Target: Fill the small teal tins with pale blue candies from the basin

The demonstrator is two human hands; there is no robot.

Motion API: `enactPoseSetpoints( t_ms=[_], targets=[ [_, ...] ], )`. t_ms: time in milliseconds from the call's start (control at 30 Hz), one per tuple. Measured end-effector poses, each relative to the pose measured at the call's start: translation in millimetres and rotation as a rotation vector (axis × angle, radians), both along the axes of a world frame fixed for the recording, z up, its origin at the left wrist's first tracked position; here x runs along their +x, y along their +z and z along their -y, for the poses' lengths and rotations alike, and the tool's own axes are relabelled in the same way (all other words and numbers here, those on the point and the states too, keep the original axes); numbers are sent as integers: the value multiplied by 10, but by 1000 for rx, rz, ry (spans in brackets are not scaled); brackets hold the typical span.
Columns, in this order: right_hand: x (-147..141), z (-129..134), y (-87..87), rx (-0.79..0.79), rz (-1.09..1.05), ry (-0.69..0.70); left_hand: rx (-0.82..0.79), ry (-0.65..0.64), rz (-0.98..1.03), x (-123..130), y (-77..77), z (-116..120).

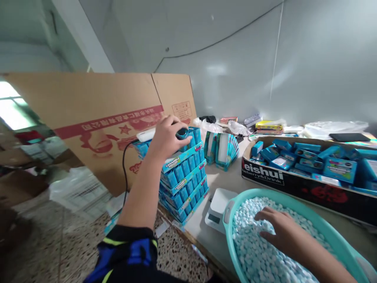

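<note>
My left hand (168, 135) is closed round a small blue candy box (182, 134) at the top of a stack of display trays (184, 179) packed with similar boxes. Whether that box rests in the top tray or is held just above it, I cannot tell. My right hand (278, 228) dips into a turquoise basin (230, 239) filled with small pale blue and white candies (250, 247). Its thumb and fingers are apart, curved over the candies, and the fingertips touch them.
A white scale (218, 208) sits beside the basin. Behind it, a black carton (262, 173) holds many blue boxes. Folded blue trays (225, 151) stand near the wall. A large cardboard sheet (112, 118) leans at left, and a black cable (124, 169) hangs by the stack.
</note>
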State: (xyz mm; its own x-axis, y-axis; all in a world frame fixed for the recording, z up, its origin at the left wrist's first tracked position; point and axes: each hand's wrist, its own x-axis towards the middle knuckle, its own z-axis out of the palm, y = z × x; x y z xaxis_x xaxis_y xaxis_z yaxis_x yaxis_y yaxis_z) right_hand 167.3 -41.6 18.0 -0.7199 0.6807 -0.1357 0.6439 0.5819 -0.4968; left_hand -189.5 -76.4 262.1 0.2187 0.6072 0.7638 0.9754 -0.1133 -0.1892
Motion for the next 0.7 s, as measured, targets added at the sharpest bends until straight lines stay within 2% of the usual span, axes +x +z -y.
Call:
enactPoseSetpoints(
  t_ms=[100, 167, 267, 367, 467, 600, 700],
  targets=[
    [-6, 26, -29, -29, -10, 22, -141, -18, 158, -300, -13, -296],
    [-11, 40, -74, -34, -16, 37, -206, -33, 204, -430, -87, -367],
    [-30, 51, -155, -17, -31, 61, -236, -63, 180, -519, -200, -342],
    [-47, 62, -216, -5, -44, 65, -203, -106, 253, -552, -284, -294],
    [-53, 74, -243, 9, -69, 73, -249, -112, 335, -592, -356, -313],
    [-61, 89, -202, -7, -20, 88, -318, -53, 380, -597, -404, -331],
    [-58, 108, -117, -20, 23, 79, -274, 124, 358, -455, -356, -167]
  ],
)
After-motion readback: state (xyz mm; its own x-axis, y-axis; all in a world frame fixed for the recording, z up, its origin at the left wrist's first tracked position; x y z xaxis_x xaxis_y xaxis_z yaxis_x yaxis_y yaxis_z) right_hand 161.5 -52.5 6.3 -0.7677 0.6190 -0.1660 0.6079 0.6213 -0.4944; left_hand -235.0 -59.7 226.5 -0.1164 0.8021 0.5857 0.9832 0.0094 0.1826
